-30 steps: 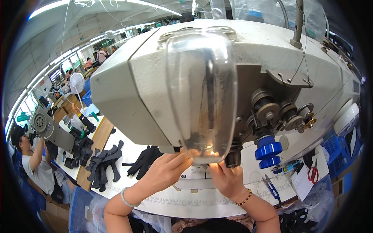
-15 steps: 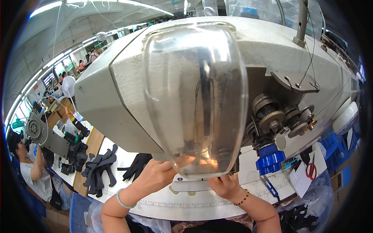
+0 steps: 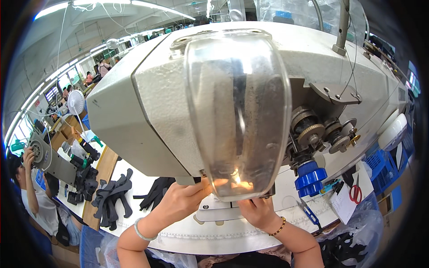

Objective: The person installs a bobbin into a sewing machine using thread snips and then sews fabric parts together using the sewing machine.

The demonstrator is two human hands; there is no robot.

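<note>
Both of my hands are at the needle area of a large white sewing machine (image 3: 165, 102), under its clear plastic guard (image 3: 263, 111). My left hand (image 3: 181, 201) comes in from the left with a bangle on its wrist; its fingers are pinched together and the tips pass behind the guard. Across from it, my right hand (image 3: 259, 214) wears a beaded bracelet, its fingers curled and pressed together by the small white metal plate (image 3: 219, 213). Glare and the guard hide what either hand pinches. A warm light glows at the fingertips.
Dark cut strips (image 3: 115, 196) and a black fabric bundle (image 3: 156, 192) lie to the left. On the right are blue thread snips (image 3: 309, 213), red scissors (image 3: 355, 193), paper (image 3: 342, 205) and a blue tension knob (image 3: 309, 181). A co-worker (image 3: 42, 201) sits at far left.
The view has shifted slightly, so the guard appears farther right. My hands stay almost in place at the needle area. The co-worker's arm has risen to the grey machine.
</note>
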